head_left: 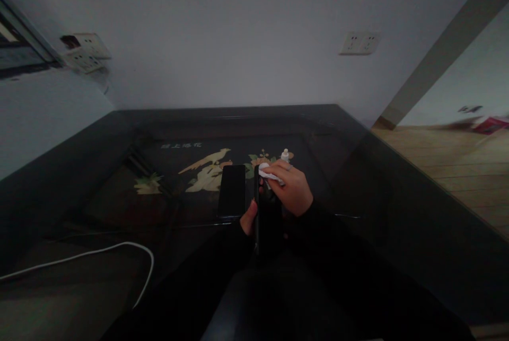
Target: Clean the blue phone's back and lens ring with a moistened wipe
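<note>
My left hand [248, 219] grips the lower edge of a black phone [267, 213], holding it tilted above the dark table. My right hand [290, 187] is closed on a small white cloth [265, 171] and presses it against the top of that phone. A second black phone [232, 190] lies flat on the table just left of the held one. A small white bottle [285, 156] stands behind my right hand.
The dark table [119, 192] has a painted bird and flower inlay [207, 168]. A white cable [119, 251] curves across its near left part. Wall sockets [360, 43] sit on the back wall. Wooden floor [457, 166] lies to the right.
</note>
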`<state>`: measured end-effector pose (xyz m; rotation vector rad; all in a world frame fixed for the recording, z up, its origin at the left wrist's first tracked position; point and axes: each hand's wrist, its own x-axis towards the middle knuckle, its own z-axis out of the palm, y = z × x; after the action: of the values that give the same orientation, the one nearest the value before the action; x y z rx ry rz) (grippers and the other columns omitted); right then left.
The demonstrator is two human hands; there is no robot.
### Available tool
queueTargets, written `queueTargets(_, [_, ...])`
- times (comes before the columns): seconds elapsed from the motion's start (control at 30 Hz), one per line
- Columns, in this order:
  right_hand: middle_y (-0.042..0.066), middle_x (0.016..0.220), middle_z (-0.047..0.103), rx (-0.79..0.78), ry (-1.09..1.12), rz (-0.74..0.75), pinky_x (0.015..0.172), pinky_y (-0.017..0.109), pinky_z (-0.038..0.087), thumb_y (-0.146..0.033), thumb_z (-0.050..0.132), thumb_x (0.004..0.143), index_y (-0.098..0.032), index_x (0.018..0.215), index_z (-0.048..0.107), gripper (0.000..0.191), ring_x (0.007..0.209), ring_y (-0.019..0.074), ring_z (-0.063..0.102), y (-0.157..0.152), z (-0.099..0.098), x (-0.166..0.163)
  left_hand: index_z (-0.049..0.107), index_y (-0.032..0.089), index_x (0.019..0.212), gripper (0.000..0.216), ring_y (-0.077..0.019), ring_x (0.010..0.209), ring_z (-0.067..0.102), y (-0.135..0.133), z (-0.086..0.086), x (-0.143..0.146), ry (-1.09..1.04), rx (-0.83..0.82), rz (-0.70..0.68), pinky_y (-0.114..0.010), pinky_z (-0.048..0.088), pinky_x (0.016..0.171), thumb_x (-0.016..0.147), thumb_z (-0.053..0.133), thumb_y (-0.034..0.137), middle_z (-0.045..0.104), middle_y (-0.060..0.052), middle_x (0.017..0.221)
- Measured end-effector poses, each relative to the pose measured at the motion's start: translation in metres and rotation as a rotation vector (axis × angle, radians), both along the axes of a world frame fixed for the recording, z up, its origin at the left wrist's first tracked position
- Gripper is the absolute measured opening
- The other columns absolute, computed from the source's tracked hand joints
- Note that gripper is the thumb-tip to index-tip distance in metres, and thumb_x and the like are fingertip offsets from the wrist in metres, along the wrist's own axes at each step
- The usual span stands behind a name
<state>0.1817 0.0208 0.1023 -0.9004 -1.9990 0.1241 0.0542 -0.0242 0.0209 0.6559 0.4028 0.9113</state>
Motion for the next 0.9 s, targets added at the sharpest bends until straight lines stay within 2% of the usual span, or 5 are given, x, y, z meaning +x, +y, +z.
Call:
queueTargets(0.13, [0.005,0.086,0.063,-0.026,0.002,-0.004,0.073,0.027,0.046,-0.011,0.049,0.080,-0.018,0.089,0.064,0.019,0.080,0.0156,0.059,0.002,-0.002,0.001,0.060,0.016,0.099,0.065,-0.0256,0.074,0.064,-0.002,0.004,-0.001,-0.077,-0.107,-0.098,-0.041,0.051,0.063,0.062,0.052,0.069,0.066,-0.007,0.087])
queueTargets(0.3, [0.004,0.090,0.062,-0.046,-0.073,0.107,0.076,0.028,0.045,-0.009,0.049,0.078,-0.020,0.092,0.064,0.022,0.085,0.0155,0.059,0.007,0.002,0.014,0.060,0.013,0.100,0.070,-0.0252,0.074,0.063,0.003,0.004,-0.002,-0.173,-0.128,-0.146,-0.042,0.052,0.060,0.062,0.049,0.071,0.065,-0.010,0.086])
queueTargets(0.47, [0.004,0.091,0.063,-0.065,-0.129,0.034,0.077,0.030,0.044,-0.009,0.050,0.076,-0.020,0.090,0.065,0.022,0.086,0.0170,0.058,0.016,0.013,0.032,0.056,0.014,0.106,0.071,-0.0252,0.077,0.060,0.010,0.008,-0.003,-0.269,-0.171,-0.193,-0.046,0.052,0.054,0.062,0.050,0.069,0.061,-0.012,0.097])
queueTargets(0.7, [0.003,0.095,0.064,0.004,-0.425,-0.045,0.070,0.026,0.042,-0.014,0.052,0.080,-0.023,0.093,0.064,0.020,0.085,0.0162,0.058,0.013,0.009,0.022,0.055,0.008,0.107,0.075,-0.0281,0.078,0.062,0.011,0.012,-0.007,-0.234,-0.178,-0.278,-0.045,0.051,0.058,0.065,0.046,0.069,0.062,-0.016,0.099])
queueTargets(0.9, [0.004,0.092,0.064,0.085,-0.613,-0.058,0.063,0.026,0.039,-0.014,0.053,0.081,-0.021,0.091,0.064,0.017,0.080,0.0166,0.058,0.014,0.012,0.031,0.058,0.012,0.105,0.075,-0.0264,0.076,0.063,0.012,0.014,-0.007,-0.201,-0.138,-0.241,-0.042,0.051,0.056,0.062,0.046,0.072,0.064,-0.012,0.099])
